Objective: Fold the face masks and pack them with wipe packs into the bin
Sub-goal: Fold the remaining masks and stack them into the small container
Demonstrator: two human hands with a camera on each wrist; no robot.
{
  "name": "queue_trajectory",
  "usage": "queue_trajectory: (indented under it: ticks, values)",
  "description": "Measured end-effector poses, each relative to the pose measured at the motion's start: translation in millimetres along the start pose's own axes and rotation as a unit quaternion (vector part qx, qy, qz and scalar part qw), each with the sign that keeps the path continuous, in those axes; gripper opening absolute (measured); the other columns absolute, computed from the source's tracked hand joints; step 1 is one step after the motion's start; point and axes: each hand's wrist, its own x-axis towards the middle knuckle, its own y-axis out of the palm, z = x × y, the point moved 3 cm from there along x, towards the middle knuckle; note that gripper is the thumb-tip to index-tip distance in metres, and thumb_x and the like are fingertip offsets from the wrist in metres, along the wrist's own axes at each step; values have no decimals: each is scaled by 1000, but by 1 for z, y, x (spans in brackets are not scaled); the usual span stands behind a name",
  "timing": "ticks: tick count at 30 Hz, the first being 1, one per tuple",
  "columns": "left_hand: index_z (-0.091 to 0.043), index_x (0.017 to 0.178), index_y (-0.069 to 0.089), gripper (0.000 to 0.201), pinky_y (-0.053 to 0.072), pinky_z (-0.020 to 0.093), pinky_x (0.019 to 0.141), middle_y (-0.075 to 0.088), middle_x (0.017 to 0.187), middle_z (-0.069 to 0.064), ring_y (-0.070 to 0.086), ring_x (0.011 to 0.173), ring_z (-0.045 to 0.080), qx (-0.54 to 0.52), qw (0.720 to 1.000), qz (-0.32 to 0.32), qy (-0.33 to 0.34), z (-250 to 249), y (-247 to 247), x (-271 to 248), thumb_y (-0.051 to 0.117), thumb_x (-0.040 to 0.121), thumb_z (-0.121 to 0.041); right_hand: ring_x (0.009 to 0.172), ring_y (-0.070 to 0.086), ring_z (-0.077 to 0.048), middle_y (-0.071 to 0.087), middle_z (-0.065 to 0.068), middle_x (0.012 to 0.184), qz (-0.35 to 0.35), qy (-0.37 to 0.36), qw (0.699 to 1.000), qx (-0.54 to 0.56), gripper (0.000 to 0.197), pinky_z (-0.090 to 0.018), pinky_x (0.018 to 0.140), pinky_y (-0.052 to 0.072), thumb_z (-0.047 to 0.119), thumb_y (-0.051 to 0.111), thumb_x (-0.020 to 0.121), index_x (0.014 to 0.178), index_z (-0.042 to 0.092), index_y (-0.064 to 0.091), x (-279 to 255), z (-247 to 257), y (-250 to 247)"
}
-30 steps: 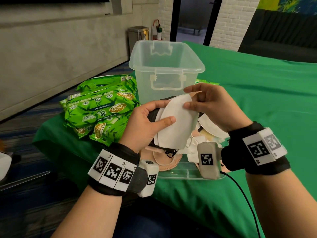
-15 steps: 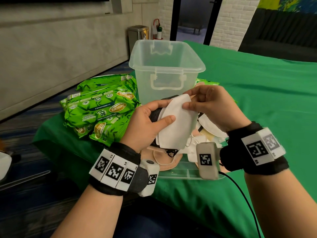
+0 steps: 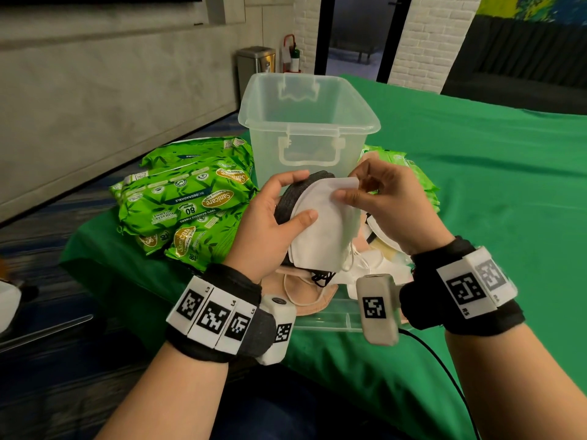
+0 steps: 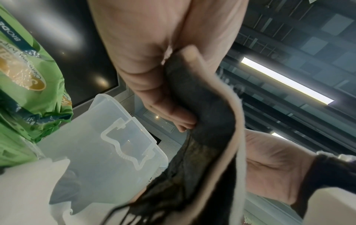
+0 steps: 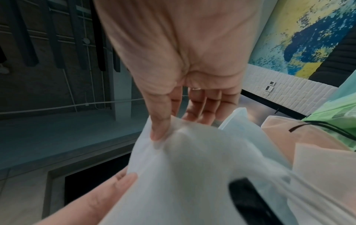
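Note:
My left hand (image 3: 300,198) grips a folded black mask (image 3: 292,195) with a folded white mask (image 3: 324,223) stacked on its front. The thumb presses on the white one. My right hand (image 3: 349,187) pinches the white mask's (image 5: 192,167) upper right corner between thumb (image 5: 158,121) and fingers. Both hands hover just in front of the clear plastic bin (image 3: 311,130), which stands upright and open. Green wipe packs (image 3: 187,198) lie piled to the bin's left. The left wrist view shows the black mask (image 4: 202,106) edge-on beside the bin (image 4: 108,152).
Below my hands, loose beige (image 3: 305,287) and white masks (image 3: 381,230) lie on a clear flat lid (image 3: 327,319) near the front edge of the green-covered table (image 3: 476,185). More green wipe packs (image 3: 413,176) sit right of the bin. The floor drops away on the left.
Almost nothing has moved. My right fingers have shifted slightly on the white mask's top corner, and both hands stay in front of the bin.

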Motion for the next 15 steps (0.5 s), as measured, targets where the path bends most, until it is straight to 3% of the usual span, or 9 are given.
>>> queue_trajectory:
  ticks: [2, 5, 9, 11, 13, 15]
  values:
    - [-31, 108, 54, 38, 48, 31, 98, 63, 111, -4, 61, 104, 8, -2, 1000, 0, -4, -1, 0, 0, 60, 76, -11, 71, 49, -17, 51, -17, 83, -6, 0, 1000, 22, 24, -20, 63, 41, 11, 75, 73, 69, 16, 52, 0, -1, 2]
    - [-29, 105, 56, 35, 47, 27, 96, 64, 106, -8, 61, 99, 2, -11, 1000, -2, -13, -1, 0, 1, 53, 88, 1, 75, 51, -21, 55, -21, 83, -28, 3, 996, 81, 17, -33, 70, 43, 18, 69, 71, 74, 12, 53, -2, 0, 3]
    - [-28, 99, 60, 39, 44, 29, 100, 65, 104, -9, 59, 102, 5, 5, 999, -25, -28, 1, -3, 3, 44, 92, 7, 66, 55, -9, 59, -2, 72, -80, -10, 988, 129, 19, -19, 65, 47, -2, 66, 79, 76, 12, 54, -3, 1, -2]
    - [-29, 97, 62, 39, 43, 31, 103, 65, 105, -10, 59, 105, 7, 5, 999, -41, -32, 1, -5, 5, 45, 92, 6, 62, 56, -5, 61, 8, 68, -86, -15, 983, 160, 23, -18, 63, 48, -7, 64, 79, 77, 14, 54, -1, 2, -5]
    - [-28, 96, 63, 37, 44, 31, 101, 66, 103, -9, 60, 104, 8, -4, 998, -51, -38, 1, -4, 5, 45, 92, 4, 61, 56, -5, 61, 8, 67, -62, -13, 980, 187, 25, -17, 59, 48, -9, 64, 78, 80, 14, 52, -1, 4, -3]
    - [-25, 94, 64, 31, 48, 27, 94, 68, 96, -10, 62, 96, 7, -29, 997, -56, -44, -3, -1, 5, 44, 95, -2, 62, 55, -9, 58, 0, 71, -36, -15, 985, 167, 27, -18, 59, 48, -7, 65, 77, 82, 15, 51, -2, 8, 3]
